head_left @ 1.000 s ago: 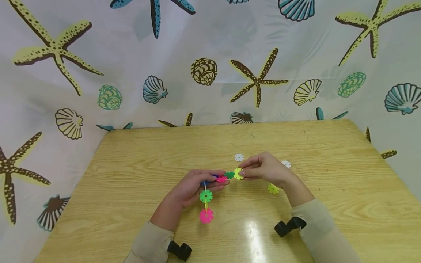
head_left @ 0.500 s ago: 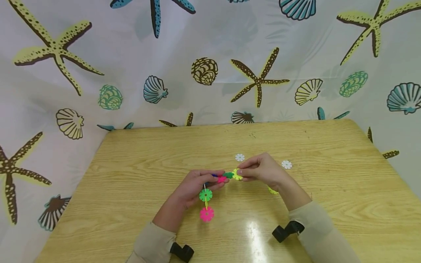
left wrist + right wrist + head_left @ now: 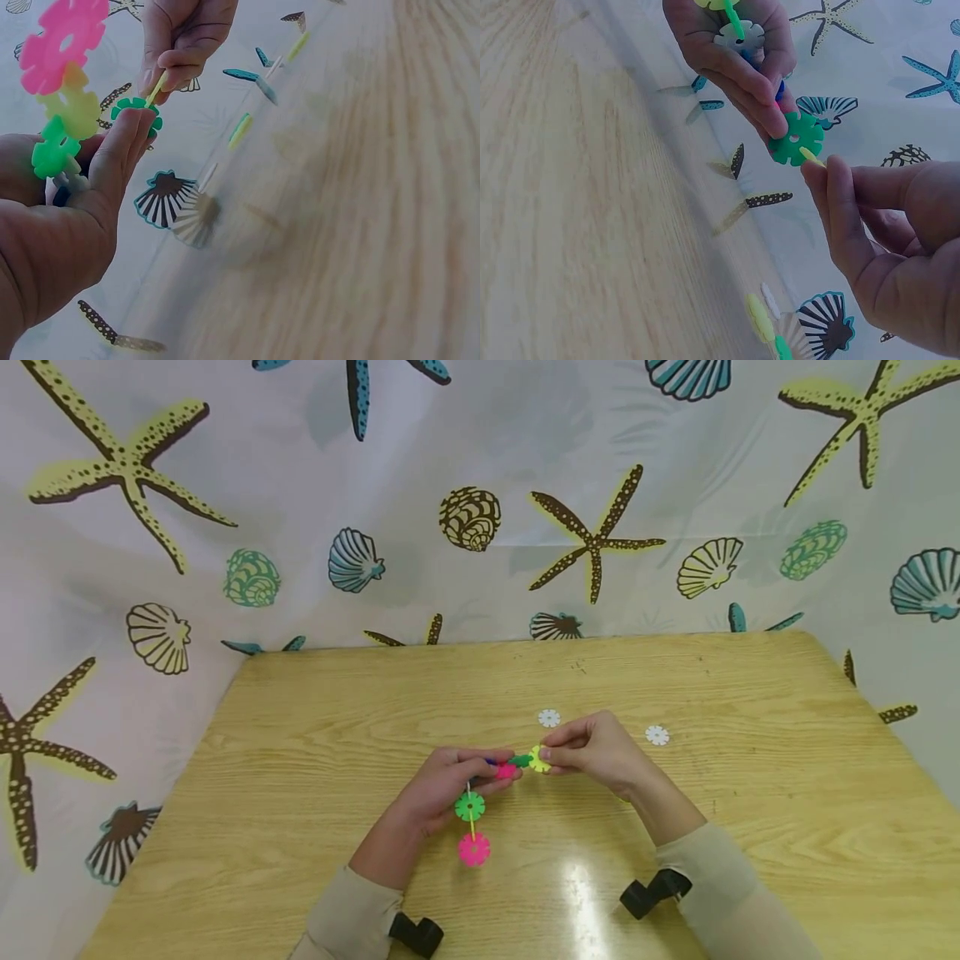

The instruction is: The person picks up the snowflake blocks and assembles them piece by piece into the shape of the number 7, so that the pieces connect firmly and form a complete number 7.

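Observation:
My left hand (image 3: 442, 789) grips a chain of slotted flower-shaped plastic discs. From it hang a light green disc (image 3: 470, 807), an edge-on yellow disc (image 3: 71, 101) and a pink disc (image 3: 474, 849). A white disc (image 3: 739, 39) shows against the left palm in the right wrist view. Past the left fingertips, another pink disc (image 3: 506, 771) and a dark green disc (image 3: 799, 140) stick out. With thumb and fingertips, my right hand (image 3: 603, 756) pinches a yellow disc (image 3: 537, 759) at the green one's edge. Whether their slots are fully engaged I cannot tell; the fingers hide part of the chain.
Two white discs, one behind the hands (image 3: 549, 717) and one to the right (image 3: 657, 735), lie on the wooden table (image 3: 337, 710). A loose yellow disc is almost hidden by the right wrist. A patterned cloth (image 3: 405, 527) hangs behind the table.
The yellow disc and right fingertips have shifted slightly left, towards the left hand. My right forearm has moved left and now covers most of the loose yellow disc. The left grip stays the same.

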A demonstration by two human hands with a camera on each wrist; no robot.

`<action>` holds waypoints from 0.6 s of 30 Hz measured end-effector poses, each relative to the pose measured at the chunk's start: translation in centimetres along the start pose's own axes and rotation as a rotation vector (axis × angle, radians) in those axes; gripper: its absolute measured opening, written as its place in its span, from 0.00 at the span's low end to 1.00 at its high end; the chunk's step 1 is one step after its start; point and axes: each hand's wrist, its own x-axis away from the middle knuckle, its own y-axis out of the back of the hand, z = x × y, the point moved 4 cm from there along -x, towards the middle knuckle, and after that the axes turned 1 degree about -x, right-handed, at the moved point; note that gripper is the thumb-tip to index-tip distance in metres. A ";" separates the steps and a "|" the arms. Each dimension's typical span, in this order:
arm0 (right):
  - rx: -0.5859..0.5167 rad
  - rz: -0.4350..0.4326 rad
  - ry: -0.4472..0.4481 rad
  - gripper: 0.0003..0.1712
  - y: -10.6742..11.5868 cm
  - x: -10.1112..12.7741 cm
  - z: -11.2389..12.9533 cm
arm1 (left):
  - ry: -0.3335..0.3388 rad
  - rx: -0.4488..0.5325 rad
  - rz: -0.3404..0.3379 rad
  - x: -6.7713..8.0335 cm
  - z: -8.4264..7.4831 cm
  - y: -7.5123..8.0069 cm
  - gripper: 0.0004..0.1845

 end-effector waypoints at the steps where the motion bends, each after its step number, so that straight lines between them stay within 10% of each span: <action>1: -0.003 0.007 -0.002 0.12 0.0 0.0 -0.1 | 0.002 -0.003 -0.005 0.0 0.0 0.0 0.17; 18: -0.081 -0.027 -0.022 0.13 0.0 -0.6 -1.2 | -0.007 0.027 0.018 0.0 0.0 -0.1 0.17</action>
